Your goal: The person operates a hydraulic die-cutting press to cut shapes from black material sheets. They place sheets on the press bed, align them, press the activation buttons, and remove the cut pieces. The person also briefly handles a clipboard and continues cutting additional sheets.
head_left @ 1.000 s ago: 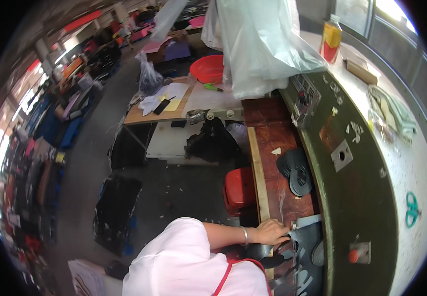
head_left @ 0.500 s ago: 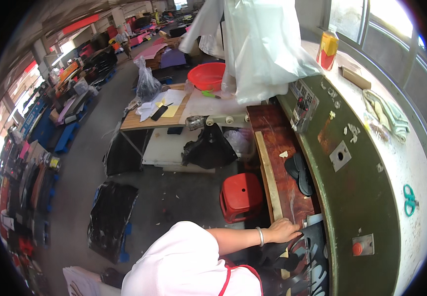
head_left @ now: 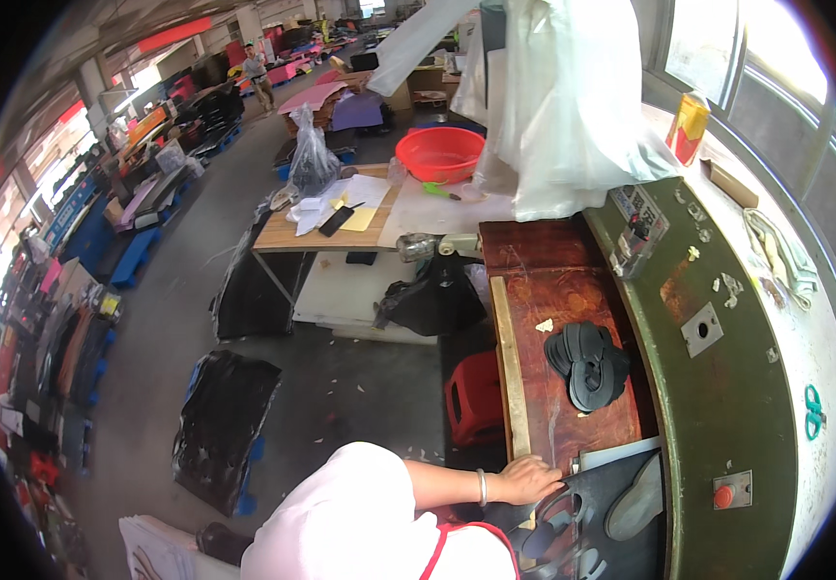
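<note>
My left hand (head_left: 528, 479), with a bangle at the wrist, reaches to the near end of the reddish-brown work surface. Its fingers are bent over the edge of a black sheet (head_left: 587, 488) beside the wooden strip. Sole-shaped openings are cut through the sheet's near part. On the right of the sheet lies a grey, sole-shaped piece (head_left: 635, 498). Beyond the hand, several dark sole-shaped pieces (head_left: 587, 365) sit in an overlapping pile. My right hand is not in view.
The green machine housing (head_left: 718, 406) with a red button (head_left: 723, 497) runs along the right. A wooden strip (head_left: 507, 372) edges the work surface (head_left: 544, 280). A red stool (head_left: 474, 396) stands to its left. Clear plastic sheeting (head_left: 573, 106) hangs ahead; green-handled scissors (head_left: 812, 411) lie right.
The view has shifted, showing more of the dark pile and of the grey sole-shaped piece, while the stool is more hidden. My left hand remains at the sheet's edge, slightly lower in view.
</note>
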Action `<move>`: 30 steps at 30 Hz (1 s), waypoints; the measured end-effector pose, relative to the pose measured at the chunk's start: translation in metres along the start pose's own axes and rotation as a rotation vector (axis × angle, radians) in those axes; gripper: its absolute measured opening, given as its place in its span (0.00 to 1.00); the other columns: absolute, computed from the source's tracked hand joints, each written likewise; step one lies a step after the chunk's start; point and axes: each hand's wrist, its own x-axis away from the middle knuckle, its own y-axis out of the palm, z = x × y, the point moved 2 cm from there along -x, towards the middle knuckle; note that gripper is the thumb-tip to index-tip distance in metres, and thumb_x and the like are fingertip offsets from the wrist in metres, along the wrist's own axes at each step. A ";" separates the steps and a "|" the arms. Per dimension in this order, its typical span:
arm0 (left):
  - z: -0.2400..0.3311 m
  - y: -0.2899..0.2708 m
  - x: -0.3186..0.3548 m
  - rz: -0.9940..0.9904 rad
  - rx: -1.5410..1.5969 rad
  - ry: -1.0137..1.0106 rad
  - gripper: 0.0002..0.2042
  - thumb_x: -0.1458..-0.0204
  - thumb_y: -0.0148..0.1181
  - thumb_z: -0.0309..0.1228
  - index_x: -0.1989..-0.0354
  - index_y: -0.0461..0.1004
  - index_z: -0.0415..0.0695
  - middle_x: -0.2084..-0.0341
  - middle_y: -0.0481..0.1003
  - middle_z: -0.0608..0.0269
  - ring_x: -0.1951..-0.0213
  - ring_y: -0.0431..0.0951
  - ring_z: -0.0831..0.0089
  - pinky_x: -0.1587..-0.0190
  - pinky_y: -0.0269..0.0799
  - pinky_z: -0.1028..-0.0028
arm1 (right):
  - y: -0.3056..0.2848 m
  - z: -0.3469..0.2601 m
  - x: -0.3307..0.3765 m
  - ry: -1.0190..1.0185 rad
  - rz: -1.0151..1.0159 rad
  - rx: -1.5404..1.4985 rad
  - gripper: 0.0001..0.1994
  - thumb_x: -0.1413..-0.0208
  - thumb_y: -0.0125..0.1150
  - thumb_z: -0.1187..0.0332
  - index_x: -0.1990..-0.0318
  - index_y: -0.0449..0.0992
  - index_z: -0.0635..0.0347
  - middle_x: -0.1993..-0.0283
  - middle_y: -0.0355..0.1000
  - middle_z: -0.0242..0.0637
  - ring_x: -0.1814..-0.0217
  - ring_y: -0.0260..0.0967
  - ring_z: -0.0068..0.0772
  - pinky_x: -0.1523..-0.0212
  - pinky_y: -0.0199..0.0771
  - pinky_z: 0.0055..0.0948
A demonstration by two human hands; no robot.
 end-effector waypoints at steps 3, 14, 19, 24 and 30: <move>-0.005 -0.012 0.026 0.016 -0.010 -0.003 0.12 0.44 0.52 0.39 0.73 0.69 0.43 0.84 0.71 0.55 0.75 0.74 0.54 0.65 0.67 0.61 | 0.086 -0.042 0.034 -0.512 -0.353 0.234 0.46 0.61 0.72 0.43 0.40 0.63 0.67 0.47 0.63 0.67 0.47 0.63 0.67 0.45 0.63 0.54; -0.013 -0.064 0.088 -0.143 -0.241 0.176 0.08 0.54 0.58 0.36 0.81 0.69 0.50 0.85 0.68 0.62 0.82 0.71 0.61 0.78 0.66 0.60 | 0.126 -0.049 0.105 -0.186 -0.363 -0.035 0.42 0.65 0.76 0.68 0.37 0.62 0.59 0.40 0.64 0.47 0.41 0.64 0.43 0.41 0.65 0.36; -0.017 -0.075 0.086 -0.098 -0.005 0.049 0.07 0.48 0.55 0.31 0.75 0.71 0.43 0.81 0.71 0.53 0.78 0.70 0.51 0.74 0.63 0.56 | 0.072 -0.042 0.078 0.163 -0.306 -0.476 0.39 0.58 0.69 0.74 0.36 0.57 0.59 0.45 0.67 0.44 0.49 0.68 0.33 0.47 0.67 0.28; -0.016 -0.078 0.079 -0.159 0.026 0.032 0.06 0.45 0.53 0.29 0.71 0.70 0.41 0.80 0.71 0.52 0.76 0.70 0.50 0.72 0.63 0.58 | 0.050 -0.039 0.083 -0.291 -0.224 0.290 0.47 0.73 0.76 0.70 0.38 0.59 0.59 0.43 0.61 0.50 0.40 0.60 0.51 0.40 0.63 0.41; -0.032 -0.090 0.078 -0.160 0.298 -0.166 0.08 0.40 0.49 0.29 0.59 0.72 0.39 0.72 0.75 0.53 0.69 0.75 0.62 0.63 0.69 0.68 | 0.060 -0.011 0.095 -0.346 -0.225 0.365 0.48 0.73 0.76 0.68 0.37 0.59 0.60 0.40 0.59 0.54 0.37 0.55 0.56 0.39 0.61 0.45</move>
